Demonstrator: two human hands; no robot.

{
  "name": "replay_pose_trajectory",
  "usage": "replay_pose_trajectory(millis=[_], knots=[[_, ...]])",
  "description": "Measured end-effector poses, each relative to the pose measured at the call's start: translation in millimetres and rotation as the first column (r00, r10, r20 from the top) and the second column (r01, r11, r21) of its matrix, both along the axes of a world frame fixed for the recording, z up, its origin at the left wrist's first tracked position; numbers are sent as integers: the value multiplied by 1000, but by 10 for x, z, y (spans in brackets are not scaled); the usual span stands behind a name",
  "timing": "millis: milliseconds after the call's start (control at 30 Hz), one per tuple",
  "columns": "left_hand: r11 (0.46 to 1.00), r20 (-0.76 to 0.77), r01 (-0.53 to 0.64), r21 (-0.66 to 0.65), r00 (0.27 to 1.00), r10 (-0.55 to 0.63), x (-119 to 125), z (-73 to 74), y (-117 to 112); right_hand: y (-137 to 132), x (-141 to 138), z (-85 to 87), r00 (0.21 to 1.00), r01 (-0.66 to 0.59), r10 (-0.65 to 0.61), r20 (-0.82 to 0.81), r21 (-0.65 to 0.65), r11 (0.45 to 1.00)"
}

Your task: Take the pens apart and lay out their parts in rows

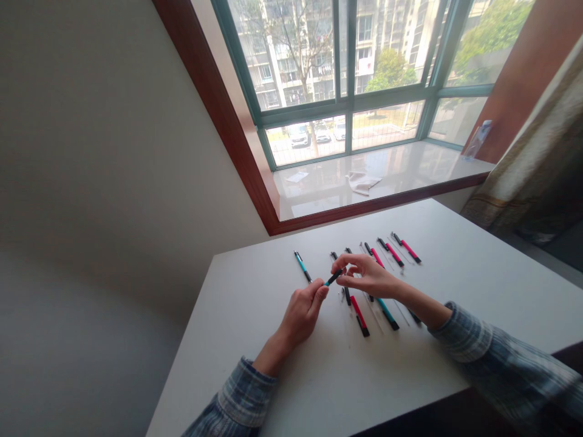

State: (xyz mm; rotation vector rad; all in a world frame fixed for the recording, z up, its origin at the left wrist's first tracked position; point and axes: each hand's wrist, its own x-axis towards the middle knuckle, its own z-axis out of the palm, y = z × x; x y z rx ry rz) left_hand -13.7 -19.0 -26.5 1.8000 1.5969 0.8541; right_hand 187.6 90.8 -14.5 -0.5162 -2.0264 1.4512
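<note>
My left hand (303, 309) is closed around a teal pen (334, 278) with a black grip, holding it above the table with the grip end up and to the right. My right hand (367, 276) has its thumb and fingertips curled together at that black end; any small part between them is hidden. Just beyond my left hand, another teal pen (301, 266) lies on the table. Below my right hand are a red pen part (359, 314) and a teal pen part (388, 314), with thin refills and small pieces partly covered by the hand.
The white table (255, 291) has pink-and-black pen parts (395, 255) and another pink barrel (410, 250) at its far right. Behind it, the windowsill (410, 164) bears a crumpled cloth (362, 182) and a clear bottle (478, 139). A curtain (523, 145) hangs at the right.
</note>
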Motion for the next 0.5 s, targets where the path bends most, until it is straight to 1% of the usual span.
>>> replay_pose_trajectory(millis=[100,233,333,500], knots=[[1000,0,1,11,1000,-1,6,2,-2,-3,7,25,1000,-19,19,-13,4,1000],[1000,3,1,10,1000,-1,17,10,-5,13,-17,-33,999,35,-37,-29,-54,998],[1000,35,-10,-8,999,10,14,16,-3,18,-34,-67,996,46,-53,-73,-92,995],[999,91,-22,-31,996,25,5,1,3,-14,-23,-8,993,34,-41,-107,-66,997]])
